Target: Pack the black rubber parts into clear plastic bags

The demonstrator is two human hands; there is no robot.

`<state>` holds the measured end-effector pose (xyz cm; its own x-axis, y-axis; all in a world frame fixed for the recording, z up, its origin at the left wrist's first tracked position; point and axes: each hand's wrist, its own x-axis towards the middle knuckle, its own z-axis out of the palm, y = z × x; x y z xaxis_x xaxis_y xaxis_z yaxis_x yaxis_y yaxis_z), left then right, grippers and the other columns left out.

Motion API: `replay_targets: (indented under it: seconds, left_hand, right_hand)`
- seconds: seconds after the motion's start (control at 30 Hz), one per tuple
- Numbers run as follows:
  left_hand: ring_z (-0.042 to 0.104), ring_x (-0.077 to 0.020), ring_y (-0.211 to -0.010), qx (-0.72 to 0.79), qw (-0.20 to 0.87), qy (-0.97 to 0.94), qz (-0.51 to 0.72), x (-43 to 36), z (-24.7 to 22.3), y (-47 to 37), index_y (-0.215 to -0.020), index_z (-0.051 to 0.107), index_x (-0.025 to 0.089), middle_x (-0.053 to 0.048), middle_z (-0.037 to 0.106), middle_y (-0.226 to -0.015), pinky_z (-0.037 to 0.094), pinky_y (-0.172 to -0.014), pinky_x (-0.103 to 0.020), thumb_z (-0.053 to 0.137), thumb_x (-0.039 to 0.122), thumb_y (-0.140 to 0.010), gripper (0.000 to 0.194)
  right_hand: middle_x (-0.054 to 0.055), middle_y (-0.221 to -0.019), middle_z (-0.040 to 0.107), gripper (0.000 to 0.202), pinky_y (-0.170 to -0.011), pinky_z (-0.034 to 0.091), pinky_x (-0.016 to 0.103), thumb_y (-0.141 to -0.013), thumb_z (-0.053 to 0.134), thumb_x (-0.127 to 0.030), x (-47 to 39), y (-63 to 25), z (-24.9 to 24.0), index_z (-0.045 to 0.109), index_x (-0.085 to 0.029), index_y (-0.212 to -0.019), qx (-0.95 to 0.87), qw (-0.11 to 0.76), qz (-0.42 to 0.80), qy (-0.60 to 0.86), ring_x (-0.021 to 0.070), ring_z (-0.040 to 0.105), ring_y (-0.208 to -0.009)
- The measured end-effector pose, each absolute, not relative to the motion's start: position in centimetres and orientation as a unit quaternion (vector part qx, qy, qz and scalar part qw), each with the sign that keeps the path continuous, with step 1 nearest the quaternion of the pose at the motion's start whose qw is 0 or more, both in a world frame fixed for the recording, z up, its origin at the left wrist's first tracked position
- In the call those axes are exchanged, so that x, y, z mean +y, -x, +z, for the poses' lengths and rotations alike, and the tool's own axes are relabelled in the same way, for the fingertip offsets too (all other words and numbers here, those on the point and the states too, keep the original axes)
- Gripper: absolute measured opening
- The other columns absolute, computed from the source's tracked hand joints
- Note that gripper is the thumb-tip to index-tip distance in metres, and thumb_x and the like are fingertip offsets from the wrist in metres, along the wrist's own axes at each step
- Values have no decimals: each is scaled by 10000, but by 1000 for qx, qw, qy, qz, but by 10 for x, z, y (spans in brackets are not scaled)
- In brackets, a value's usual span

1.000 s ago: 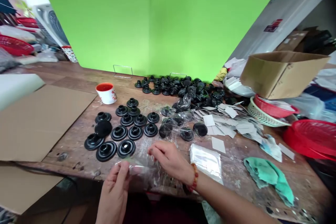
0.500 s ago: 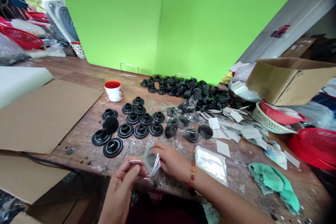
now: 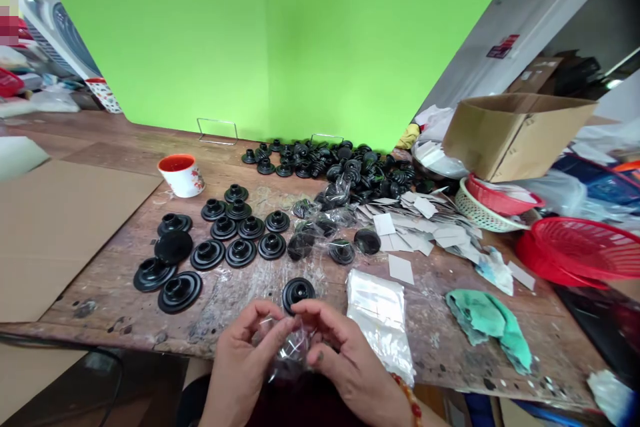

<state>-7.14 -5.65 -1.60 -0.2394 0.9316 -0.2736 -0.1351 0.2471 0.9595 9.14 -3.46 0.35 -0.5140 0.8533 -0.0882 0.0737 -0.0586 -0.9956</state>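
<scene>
My left hand (image 3: 255, 347) pinches a crumpled clear plastic bag (image 3: 293, 347) at the table's front edge. On the bag's other side my right hand (image 3: 345, 353), with a beaded bracelet at the wrist, has its fingers closed on the same film. Just beyond my fingertips is a round black stepped plastic part (image 3: 299, 292) with a raised hub; whether it lies inside the bag I cannot tell. To the right of my right hand is a stack of clear bags (image 3: 377, 313). Several similar black parts (image 3: 240, 252) stand hub-up on the left, one showing its flat face.
Behind them lies a heap of black parts (image 3: 345, 163). Grey card pieces (image 3: 415, 230) spread at right, near a green cloth (image 3: 493, 320), a red basket (image 3: 575, 250) and a cardboard box (image 3: 510, 137). A cup (image 3: 183, 177) and flat cardboard (image 3: 65, 227) are left.
The view has shifted to the right. My hands have drawn together on the plastic bag, and a black part now shows clearly beyond my fingertips.
</scene>
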Motion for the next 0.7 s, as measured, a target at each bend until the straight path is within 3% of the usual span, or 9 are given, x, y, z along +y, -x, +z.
replay_targets:
  seconds: [0.17,0.27,0.4,0.53,0.63,0.7]
  left_hand:
    - [366,-88,-468,595,510,-409,468,-55,-15,64,-680,620,182,58,447,-500,288,-447,-191,655,460,-793,302]
    - [358,-98,-536,539,582,-426,435,-52,-15,64,-575,546,165,44,416,-556,318,-512,-202,623,480,-819,405]
    - [403,-126,-666,367,756,-301,450,-57,-17,69,-628,544,169,13,451,-729,372,-638,-239,635,428,-829,340]
    - [412,-133,-626,240,819,-241,461,-65,-18,81,-707,566,193,11,475,-706,366,-624,-269,616,452,-827,290]
    - [381,-121,-597,357,771,-317,422,-60,-17,94,-707,566,193,27,466,-632,336,-588,-234,637,431,-828,276]
    - [360,-113,-590,468,700,-368,395,-55,-15,103,-737,586,196,40,446,-621,314,-561,-211,627,423,-843,254]
  right_hand:
    - [5,-794,589,138,-663,404,236,-900,584,-294,-28,-99,-4,658,-183,-933,-615,305,612,393,119,505,-709]
    - [-31,-667,503,226,-543,344,205,-861,645,-379,-22,-107,-12,605,-158,-832,-516,299,721,352,80,432,-566]
    - [-12,-748,476,426,-519,349,214,-850,611,-533,-22,-122,-20,528,-150,-684,-481,250,804,244,63,429,-534]
    - [-8,-683,463,546,-661,404,240,-956,393,-560,-19,-130,-11,502,-154,-607,-643,194,704,230,98,465,-646]
    - [22,-790,541,506,-683,437,251,-989,364,-469,-3,-132,-3,601,-149,-677,-692,219,630,277,106,511,-676]
    - [48,-907,598,332,-754,464,283,-987,414,-329,13,-128,-4,673,-163,-864,-730,259,535,338,136,563,-774]
